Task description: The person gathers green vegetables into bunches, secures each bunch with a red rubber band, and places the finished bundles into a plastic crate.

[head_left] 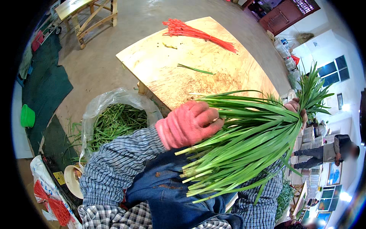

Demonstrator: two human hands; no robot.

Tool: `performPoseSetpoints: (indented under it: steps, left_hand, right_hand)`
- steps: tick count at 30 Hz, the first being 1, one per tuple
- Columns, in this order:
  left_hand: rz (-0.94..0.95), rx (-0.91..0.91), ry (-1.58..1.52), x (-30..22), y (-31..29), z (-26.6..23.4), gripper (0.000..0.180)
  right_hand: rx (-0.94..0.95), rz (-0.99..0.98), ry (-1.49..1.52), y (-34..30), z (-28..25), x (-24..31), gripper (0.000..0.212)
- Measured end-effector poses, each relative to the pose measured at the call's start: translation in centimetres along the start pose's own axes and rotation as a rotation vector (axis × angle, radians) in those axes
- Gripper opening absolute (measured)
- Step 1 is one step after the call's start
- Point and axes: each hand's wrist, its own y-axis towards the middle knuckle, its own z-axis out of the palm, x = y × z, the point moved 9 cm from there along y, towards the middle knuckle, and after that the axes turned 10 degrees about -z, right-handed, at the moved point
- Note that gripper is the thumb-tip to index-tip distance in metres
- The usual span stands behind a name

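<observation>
A fanned bunch of long green garlic chives (244, 141) stretches across my front, pale cut ends toward the lower left and leafy tips at the far right. My right hand (295, 107) is wrapped round it near the tips, partly covered by the leaves. My left hand (190, 124), in a pink knitted glove, is closed at the upper left side of the bunch, touching the leaves. What its curled fingers pinch, if anything, is hidden. Both forearms wear checked sleeves.
On the wooden table (152, 72) lie a bundle of red ties (200, 34) and a loose green leaf (195, 69). A clear plastic bag (89, 110) of green trimmings stands left. More red ties (53, 204) lie lower left. A person (324, 152) is at the right.
</observation>
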Motion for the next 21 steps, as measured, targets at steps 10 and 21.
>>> performPoseSetpoints:
  steps: [10,21]
  left_hand:
    - [-0.375,0.582,-0.069,4.3,-9.0,-2.3,0.032]
    - [-0.924,0.268,-0.387,5.9,-9.6,-2.0,0.015]
  right_hand:
    - [0.034,-0.019,-0.048,-0.6,-0.1,1.7,0.045]
    - [0.06,0.088,-0.067,-0.2,-0.9,1.2,0.039]
